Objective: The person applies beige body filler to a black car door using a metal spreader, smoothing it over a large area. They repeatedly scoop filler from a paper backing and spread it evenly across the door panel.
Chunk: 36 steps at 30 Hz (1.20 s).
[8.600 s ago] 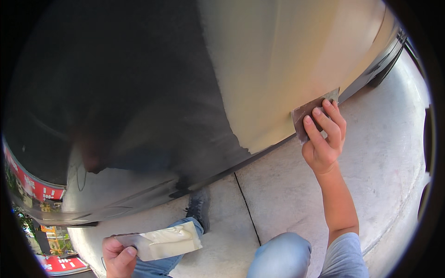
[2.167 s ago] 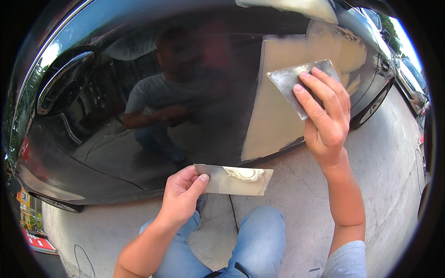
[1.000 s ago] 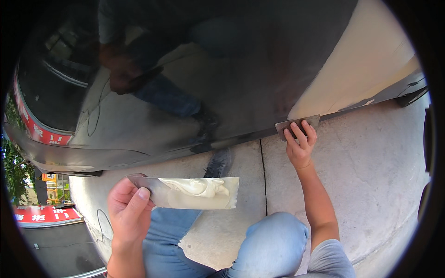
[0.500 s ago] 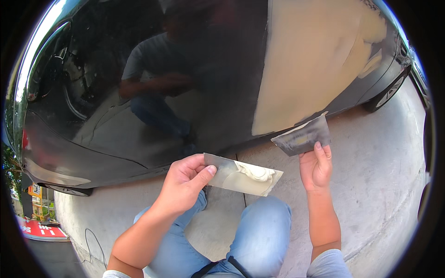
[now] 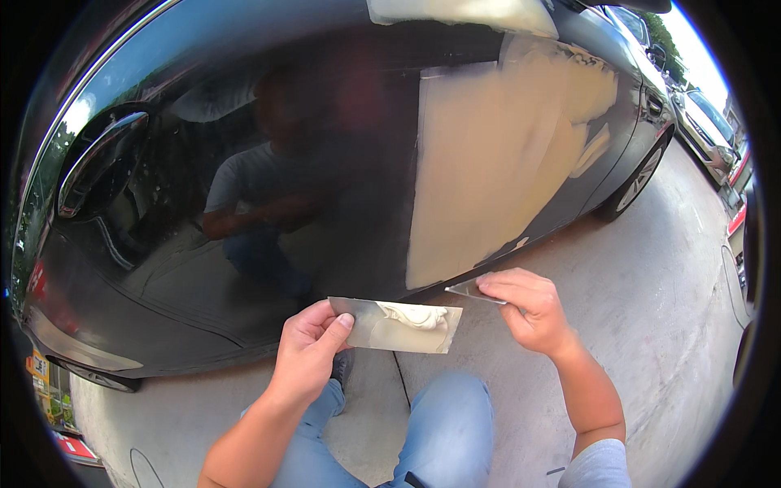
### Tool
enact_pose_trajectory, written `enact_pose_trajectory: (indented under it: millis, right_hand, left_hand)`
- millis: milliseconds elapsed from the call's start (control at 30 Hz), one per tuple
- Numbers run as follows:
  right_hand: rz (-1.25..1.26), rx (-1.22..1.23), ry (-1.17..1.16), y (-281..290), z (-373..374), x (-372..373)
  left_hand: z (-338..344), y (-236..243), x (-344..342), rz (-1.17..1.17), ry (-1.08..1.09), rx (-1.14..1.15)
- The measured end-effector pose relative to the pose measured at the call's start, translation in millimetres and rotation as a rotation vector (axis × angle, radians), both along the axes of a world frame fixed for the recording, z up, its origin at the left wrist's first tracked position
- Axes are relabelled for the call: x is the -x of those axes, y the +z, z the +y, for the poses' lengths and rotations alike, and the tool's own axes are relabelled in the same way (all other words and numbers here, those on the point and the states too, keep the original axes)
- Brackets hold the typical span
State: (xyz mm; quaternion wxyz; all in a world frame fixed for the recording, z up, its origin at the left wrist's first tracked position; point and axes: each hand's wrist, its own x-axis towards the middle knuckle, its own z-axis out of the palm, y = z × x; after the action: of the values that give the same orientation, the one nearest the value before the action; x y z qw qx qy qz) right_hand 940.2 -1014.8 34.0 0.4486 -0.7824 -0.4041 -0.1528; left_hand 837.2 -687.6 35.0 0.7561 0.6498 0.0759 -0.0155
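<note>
My left hand (image 5: 307,346) pinches the left end of a flat rectangular spreader plate (image 5: 390,337) between thumb and fingers. A thick ridge of creamy body filler (image 5: 416,315) lies along the plate's upper edge, with a thinner smear below it. To the right, my right hand (image 5: 533,309) grips a second, dark spreader (image 5: 470,289), tilted so that it shows nearly edge-on. This spreader is close to the plate's upper right corner but apart from it. Beyond both hands, a large beige filler patch (image 5: 480,171) covers part of the black car door (image 5: 342,195).
Another pale filler patch (image 5: 464,12) lies higher on the car. A door handle (image 5: 106,163) is at the left, and a wheel (image 5: 640,179) stands at the right. My bent knee (image 5: 447,415) rises over the concrete floor (image 5: 651,325). Further right, a parked car (image 5: 706,130) shows.
My right hand has turned its spreader from broad face to nearly edge-on and come closer to the plate. The view has shifted, showing more of the car's upper side.
</note>
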Motion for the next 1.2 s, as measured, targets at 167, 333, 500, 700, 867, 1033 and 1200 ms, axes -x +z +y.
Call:
enact_pose_trajectory:
  millis: [167,333,500,700,867,1033,1200]
  right_hand:
    - [-0.797,0.003,-0.513,74.6,-18.9,-82.3]
    - [-1.08,0.012,-0.595,128.2,-10.6,-145.9]
    - [-1.027,-0.032,-0.523,124.8,5.3,-162.4]
    - [-0.967,0.026,-0.5,60.9,10.1,-142.6]
    - [-0.866,0.044,-0.533,-31.2,15.2,-120.1]
    - [-0.712,0.058,-0.521,-136.9,19.6,-108.7]
    - [-0.633,0.04,-0.519,-233.0,27.7,-105.0]
  left_hand:
    - [3.2,1.7,5.3,0.044,-0.025,0.028]
    - [1.8,5.2,11.0,0.07,-0.02,-0.067]
    - [8.5,3.8,11.6,0.034,-0.008,-0.019]
    - [25.6,-4.7,20.2,0.032,0.027,-0.055]
    - [43.8,-13.5,26.5,0.064,0.11,-0.058]
    - [60.6,-24.1,32.2,0.108,0.203,-0.098]
    - [68.7,-35.2,39.6,0.147,0.217,-0.116]
